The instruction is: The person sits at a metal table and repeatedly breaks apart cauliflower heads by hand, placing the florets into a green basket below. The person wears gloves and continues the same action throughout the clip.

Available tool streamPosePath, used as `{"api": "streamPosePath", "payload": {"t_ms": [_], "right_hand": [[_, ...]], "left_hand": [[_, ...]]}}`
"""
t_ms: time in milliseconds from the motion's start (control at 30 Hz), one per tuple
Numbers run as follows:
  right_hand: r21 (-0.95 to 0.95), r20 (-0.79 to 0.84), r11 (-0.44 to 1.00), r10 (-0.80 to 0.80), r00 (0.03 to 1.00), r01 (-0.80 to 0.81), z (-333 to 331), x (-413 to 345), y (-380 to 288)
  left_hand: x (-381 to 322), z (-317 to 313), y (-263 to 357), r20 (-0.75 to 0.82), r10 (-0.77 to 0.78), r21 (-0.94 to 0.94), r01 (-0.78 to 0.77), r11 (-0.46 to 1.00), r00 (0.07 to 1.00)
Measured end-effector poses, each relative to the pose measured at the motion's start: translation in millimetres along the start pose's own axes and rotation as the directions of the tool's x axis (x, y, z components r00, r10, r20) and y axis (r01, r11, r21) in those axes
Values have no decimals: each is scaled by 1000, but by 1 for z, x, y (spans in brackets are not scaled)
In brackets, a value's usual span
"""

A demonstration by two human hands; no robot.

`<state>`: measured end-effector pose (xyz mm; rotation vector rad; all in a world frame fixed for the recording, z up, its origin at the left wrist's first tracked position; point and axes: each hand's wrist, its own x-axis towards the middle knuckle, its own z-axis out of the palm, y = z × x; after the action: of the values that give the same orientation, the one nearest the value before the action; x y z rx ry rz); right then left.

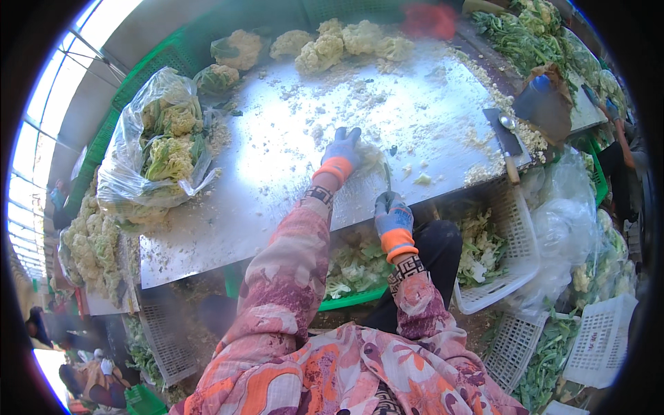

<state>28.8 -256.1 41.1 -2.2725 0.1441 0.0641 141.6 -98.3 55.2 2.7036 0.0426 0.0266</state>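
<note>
My left hand [342,149], in a grey-blue glove with an orange cuff, rests over a pale cauliflower piece [369,157] on the white board [233,233]. Its fingers point away from me. My right hand [392,211], gloved alike, is closed around the handle of a knife at the board's near edge; the narrow knife blade [387,176] points towards the cauliflower piece. Small cut bits [423,179] lie right of it. Cauliflower heads [319,53] line the far edge. An open clear plastic bag of cauliflower [171,158] stands at the left.
A cleaver [504,135] and a spoon [507,121] lie at the board's right end. Below are a green crate [353,299] of florets and a white basket [524,249] of trimmings. Leaves [544,358] fill crates at the lower right. Other people work at both sides.
</note>
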Motion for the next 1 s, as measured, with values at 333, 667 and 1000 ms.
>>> {"api": "streamPosePath", "payload": {"t_ms": [333, 667, 1000], "right_hand": [[-190, 192, 982, 52, 980, -15, 40, 85, -22], [-204, 184, 977, -24, 983, 62, 33, 53, 12], [-160, 264, 937, -262, 928, 310, 62, 13, -44]], "left_hand": [[-15, 11, 24, -24, -123, -1, 123, 992, 992], [-40, 0, -65, 218, -289, -930, 288, 227, 932], [-75, 8, -99, -3, -349, -885, 161, 438, 937]]}}
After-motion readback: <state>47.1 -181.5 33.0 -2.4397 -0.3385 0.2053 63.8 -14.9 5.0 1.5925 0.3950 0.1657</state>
